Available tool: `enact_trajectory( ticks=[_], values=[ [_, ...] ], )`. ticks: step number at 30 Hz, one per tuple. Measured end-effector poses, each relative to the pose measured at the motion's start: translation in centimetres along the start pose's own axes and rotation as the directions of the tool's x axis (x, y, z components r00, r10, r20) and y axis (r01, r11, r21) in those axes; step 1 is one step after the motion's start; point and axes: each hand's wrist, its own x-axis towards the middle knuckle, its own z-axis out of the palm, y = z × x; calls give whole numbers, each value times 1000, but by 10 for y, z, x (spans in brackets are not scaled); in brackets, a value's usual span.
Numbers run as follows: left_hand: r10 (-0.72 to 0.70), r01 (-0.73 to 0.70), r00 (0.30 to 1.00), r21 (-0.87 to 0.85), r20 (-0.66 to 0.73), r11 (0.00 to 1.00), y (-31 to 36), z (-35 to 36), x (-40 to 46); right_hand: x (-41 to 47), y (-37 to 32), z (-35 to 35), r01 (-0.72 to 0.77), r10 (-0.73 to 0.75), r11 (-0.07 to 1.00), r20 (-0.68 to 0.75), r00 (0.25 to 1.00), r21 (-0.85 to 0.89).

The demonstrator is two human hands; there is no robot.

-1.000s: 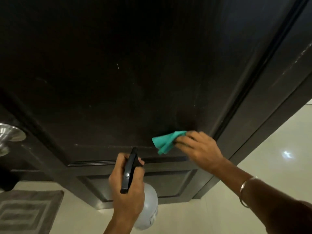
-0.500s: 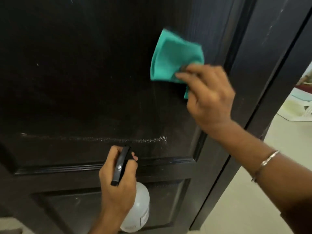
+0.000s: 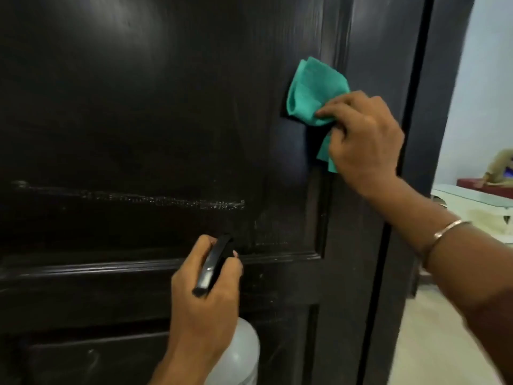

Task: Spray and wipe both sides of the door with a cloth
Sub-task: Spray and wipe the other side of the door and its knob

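The dark door (image 3: pixel 144 107) fills most of the view, its raised panel edged by moulding at the 6 o'clock side. At about 2 o'clock the right hand (image 3: pixel 363 134) presses a crumpled teal cloth (image 3: pixel 311 90) flat against the panel near its right border; the fingers (image 3: pixel 333 107) are curled together and clamped on the cloth's lower folds, with a loose corner hanging below the palm. A thin metal bangle (image 3: pixel 449 227) sits on that wrist. Toward 6 o'clock the left hand (image 3: pixel 205 301) grips a spray bottle (image 3: pixel 238 354), fingers wrapped closed around its neck and black trigger head (image 3: pixel 213 262), the pale rounded body showing below the fist. A faint streak of wet droplets (image 3: pixel 166 200) runs across the panel from 9 o'clock toward centre, well left of the cloth. Pale floor (image 3: pixel 433 343) shows past the door's edge at 4 o'clock
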Motion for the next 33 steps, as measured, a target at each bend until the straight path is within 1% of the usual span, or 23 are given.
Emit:
enact_trajectory(
  ticks=[3,7,14,17,18,21,23,24,25,27,28,30,33],
  values=[
    [-41,41,999,43,-3,998,-16,-13,-14,-10,-5,1,-53,49,997,75,996,52],
    [-63,65,998,113,-22,991,-35,-39,-27,-28,-9,8,-71,65,994,67,996,80],
    [-64,91,981,141,-183,986,-47,-93,-40,-34,-4,19,-52,49,992,32,998,114],
    [-38,72,975,148,-220,986,-45,-105,-37,-37,5,33,-119,104,981,100,990,154],
    [-17,53,974,156,-226,986,-43,-109,-36,-38,3,36,-130,115,977,99,988,166],
    [12,27,973,163,-231,986,-36,-118,-32,-53,-4,49,-173,177,965,-3,984,195],
    [12,29,970,165,-242,986,-33,-121,-28,-63,-15,46,-179,184,956,0,983,232],
    [21,24,968,177,-251,984,-32,-122,-26,-69,-22,43,-168,171,956,10,985,241],
    [34,16,966,192,-258,981,-32,-122,-25,-75,-34,37,-126,130,962,-2,992,241],
    [51,7,965,220,-257,975,-33,-121,-23,-86,-60,27,47,-38,969,-42,998,242],
    [47,12,966,226,-253,974,-34,-120,-22,-93,-73,26,98,-93,962,-34,995,255],
    [30,29,967,224,-253,974,-35,-117,-20,-102,-91,28,116,-118,953,-9,993,279],
    [28,31,964,217,-264,976,-36,-113,-13,-107,-98,33,54,-59,948,6,998,313]
  ],
)
